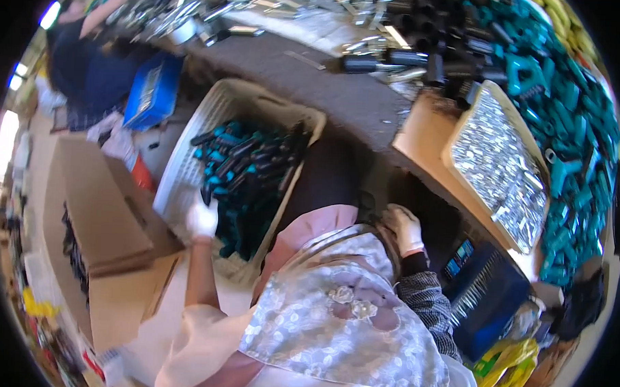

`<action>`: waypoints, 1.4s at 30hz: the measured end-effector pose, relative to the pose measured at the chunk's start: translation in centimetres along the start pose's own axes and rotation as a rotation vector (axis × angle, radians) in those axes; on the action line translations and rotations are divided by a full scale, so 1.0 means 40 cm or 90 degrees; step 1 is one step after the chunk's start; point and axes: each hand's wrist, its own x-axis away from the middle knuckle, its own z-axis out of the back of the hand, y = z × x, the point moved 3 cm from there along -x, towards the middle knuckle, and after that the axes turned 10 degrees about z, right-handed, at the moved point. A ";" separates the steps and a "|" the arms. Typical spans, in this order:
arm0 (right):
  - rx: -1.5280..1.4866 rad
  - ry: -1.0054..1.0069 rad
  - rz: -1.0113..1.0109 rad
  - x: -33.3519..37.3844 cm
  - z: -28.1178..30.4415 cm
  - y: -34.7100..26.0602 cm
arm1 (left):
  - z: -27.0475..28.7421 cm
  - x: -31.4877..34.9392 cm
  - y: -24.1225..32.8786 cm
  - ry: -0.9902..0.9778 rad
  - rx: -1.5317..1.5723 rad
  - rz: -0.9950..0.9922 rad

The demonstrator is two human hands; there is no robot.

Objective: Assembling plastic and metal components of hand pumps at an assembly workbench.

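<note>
In the head camera's view, a seated person is working over a pale plastic basket [179,158] that is holding a heap of black-and-teal pieces [236,163]. The gloved left hand [202,218] is hovering low by the basket's left side, a slim dark piece [206,194] showing at its fingertips; blur is hiding whether the fingers are clamping it or merely overlapping it. The right hand [402,227] is resting beside the lap, its fingers curling close together; whether they are gripping anything cannot be told.

The heap is leaning toward the basket's far and right sides, so a careless drop could be sending loose pieces over the rim. A weak grip at the left fingertips could be letting the dark piece slip down among its lookalikes. At right, a cream tray [449,152] of small silver parts [495,159] is sitting along the edge of the dark bench [260,63], appearing tilted; a bump from the right elbow could be spilling them. An open cardboard carton [104,213] is standing near the left forearm, where a sleeve could be catching a flap.
</note>
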 end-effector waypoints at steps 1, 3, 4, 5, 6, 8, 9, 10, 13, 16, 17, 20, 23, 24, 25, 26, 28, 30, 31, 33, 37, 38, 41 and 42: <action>-0.029 0.004 -0.014 -0.004 -0.005 0.011 | -0.101 0.002 -0.057 0.130 -0.009 -0.132; 0.134 -0.123 0.091 0.011 -0.067 -0.017 | -0.297 -0.013 -0.200 -0.094 -0.016 -0.074; 0.062 -0.078 0.022 0.004 -0.053 -0.008 | -0.385 0.022 -0.177 -0.182 -0.075 -0.077; -0.006 -0.001 -0.071 0.010 -0.076 -0.011 | -0.437 0.048 -0.178 -0.206 -0.120 -0.069; 0.000 0.007 -0.059 0.015 -0.068 -0.016 | -0.469 0.059 -0.134 -0.293 -0.118 -0.054; 0.039 -0.009 -0.051 0.032 -0.067 -0.031 | -0.481 0.053 -0.083 -0.372 -0.111 -0.041; 0.038 0.001 -0.051 0.041 -0.059 -0.037 | -0.471 0.045 -0.044 -0.406 -0.101 -0.118; 0.057 -0.020 -0.056 0.057 -0.090 -0.060 | -0.456 0.025 -0.068 -0.425 -0.091 -0.173; 0.138 -0.137 0.053 0.085 -0.128 -0.138 | -0.324 -0.041 0.056 -0.442 -0.065 -0.406; 0.324 -0.222 0.274 0.153 -0.235 -0.353 | 0.017 0.030 0.403 -0.448 0.026 -0.664; 0.348 -0.255 0.347 0.165 -0.291 -0.410 | 0.105 0.039 0.462 -0.391 0.110 -0.678; 0.464 -0.273 0.540 0.166 -0.409 -0.541 | 0.336 0.089 0.672 -0.311 0.208 -0.713; 0.621 -0.172 0.835 0.111 -0.473 -0.610 | 0.412 0.045 0.814 -0.194 0.171 -0.716; 0.659 -0.145 0.873 0.090 -0.489 -0.628 | 0.416 -0.007 0.846 -0.111 0.141 -0.732; 0.730 -0.131 0.900 0.067 -0.503 -0.647 | 0.406 -0.085 0.869 -0.051 0.104 -0.712; 0.821 -0.120 0.926 0.051 -0.536 -0.662 | 0.382 -0.188 0.859 0.049 0.058 -0.678; 0.899 -0.086 0.913 0.007 -0.548 -0.704 | 0.379 -0.295 0.903 0.173 -0.117 -0.597; 0.959 -0.075 0.896 -0.035 -0.574 -0.729 | 0.367 -0.382 0.900 0.193 -0.173 -0.604; 0.955 -0.077 0.903 -0.030 -0.592 -0.733 | 0.368 -0.410 0.890 0.194 -0.208 -0.622; 0.846 -0.090 0.909 -0.016 -0.614 -0.736 | 0.364 -0.421 0.903 0.198 -0.205 -0.672; 0.553 -0.180 0.761 0.017 -0.620 -0.673 | 0.389 -0.197 0.976 0.046 0.119 -0.685; 0.431 -0.172 0.642 0.012 -0.624 -0.644 | 0.413 -0.106 0.987 -0.002 0.200 -0.755; -0.066 -0.242 0.276 0.015 -0.661 -0.598 | 0.426 0.050 0.995 -0.389 0.290 -0.815; -0.040 -0.286 0.227 0.002 -0.639 -0.592 | 0.427 0.064 1.007 -0.440 0.269 -0.793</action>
